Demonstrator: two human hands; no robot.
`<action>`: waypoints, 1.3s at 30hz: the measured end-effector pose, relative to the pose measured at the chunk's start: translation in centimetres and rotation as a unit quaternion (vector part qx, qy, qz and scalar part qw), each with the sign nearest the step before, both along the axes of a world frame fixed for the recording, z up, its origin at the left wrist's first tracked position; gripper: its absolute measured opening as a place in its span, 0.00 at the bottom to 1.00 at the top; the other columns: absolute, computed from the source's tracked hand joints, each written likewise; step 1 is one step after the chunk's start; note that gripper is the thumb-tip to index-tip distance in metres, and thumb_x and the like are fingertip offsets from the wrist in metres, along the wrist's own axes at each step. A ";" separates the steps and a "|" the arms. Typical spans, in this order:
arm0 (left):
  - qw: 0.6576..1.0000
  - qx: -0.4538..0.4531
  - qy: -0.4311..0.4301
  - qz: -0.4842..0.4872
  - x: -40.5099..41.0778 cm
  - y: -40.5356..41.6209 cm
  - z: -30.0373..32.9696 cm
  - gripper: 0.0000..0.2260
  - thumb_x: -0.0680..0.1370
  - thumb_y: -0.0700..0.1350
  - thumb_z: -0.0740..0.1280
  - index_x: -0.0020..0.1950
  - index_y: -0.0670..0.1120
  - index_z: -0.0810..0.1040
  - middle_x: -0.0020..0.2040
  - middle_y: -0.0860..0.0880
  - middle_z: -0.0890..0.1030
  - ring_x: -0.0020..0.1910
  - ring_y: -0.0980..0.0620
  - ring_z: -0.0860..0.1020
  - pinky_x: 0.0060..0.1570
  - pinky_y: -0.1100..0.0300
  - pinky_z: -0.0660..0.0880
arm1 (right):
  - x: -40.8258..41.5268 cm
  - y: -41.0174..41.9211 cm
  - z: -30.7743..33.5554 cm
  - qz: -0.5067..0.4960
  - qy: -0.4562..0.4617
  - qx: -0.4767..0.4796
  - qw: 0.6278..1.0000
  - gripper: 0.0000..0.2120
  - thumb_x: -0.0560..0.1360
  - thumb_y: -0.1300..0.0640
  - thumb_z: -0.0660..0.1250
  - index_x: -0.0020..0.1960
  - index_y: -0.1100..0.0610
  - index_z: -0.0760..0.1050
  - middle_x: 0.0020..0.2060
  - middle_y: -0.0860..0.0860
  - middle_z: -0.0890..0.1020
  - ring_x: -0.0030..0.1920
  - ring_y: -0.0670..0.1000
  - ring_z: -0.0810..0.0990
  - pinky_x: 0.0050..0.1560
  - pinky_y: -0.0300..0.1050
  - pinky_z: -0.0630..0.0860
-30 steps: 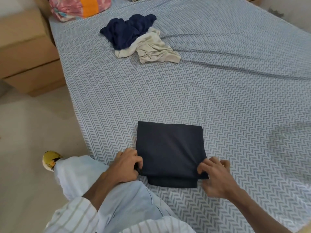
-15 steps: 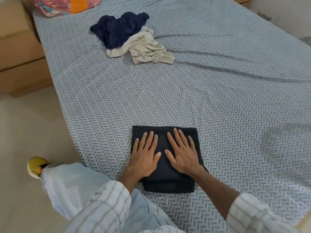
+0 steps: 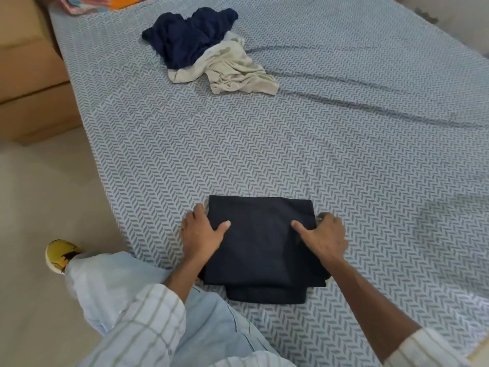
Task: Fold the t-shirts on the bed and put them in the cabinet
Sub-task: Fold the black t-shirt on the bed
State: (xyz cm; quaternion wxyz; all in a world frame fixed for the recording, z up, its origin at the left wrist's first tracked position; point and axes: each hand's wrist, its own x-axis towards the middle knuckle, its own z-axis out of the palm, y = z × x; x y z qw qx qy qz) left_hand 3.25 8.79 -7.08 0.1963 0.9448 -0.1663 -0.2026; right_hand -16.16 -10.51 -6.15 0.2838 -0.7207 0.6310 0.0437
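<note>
Both hands have slid off the top: left hand (image 3: 200,234) and right hand (image 3: 324,235) now grip the folded t-shirt's (image 3: 260,242) sides, seemingly ready to lift.

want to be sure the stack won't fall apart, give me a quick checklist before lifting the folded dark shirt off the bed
1. Fold finished: ok. The dark folded t-shirt lies as a flat rectangle, though a lower layer sticks out at its near edge.
2. Left hand grip: ok. Thumb on top, fingers tucked at the left edge.
3. Right hand grip: ok. Thumb on top, fingers at the right edge.
4. Fingers under all layers: cannot tell, the fingertips are hidden.
5. Bed sheet not pinched in with the shirt: cannot tell.
6. Other shirts done: not ok. The navy t-shirt and the beige t-shirt lie crumpled farther up the bed.
</note>
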 end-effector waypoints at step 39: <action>0.923 -0.340 0.160 0.080 11.6 4.1 11.2 0.18 0.64 0.29 0.78 0.45 0.48 0.83 0.36 0.59 0.85 0.39 0.63 0.83 0.43 0.68 0.78 | 14.7 -4.9 8.7 0.267 -0.332 0.091 0.900 0.31 0.63 0.66 0.82 0.64 0.57 0.77 0.55 0.50 0.83 0.56 0.49 0.82 0.56 0.35 0.76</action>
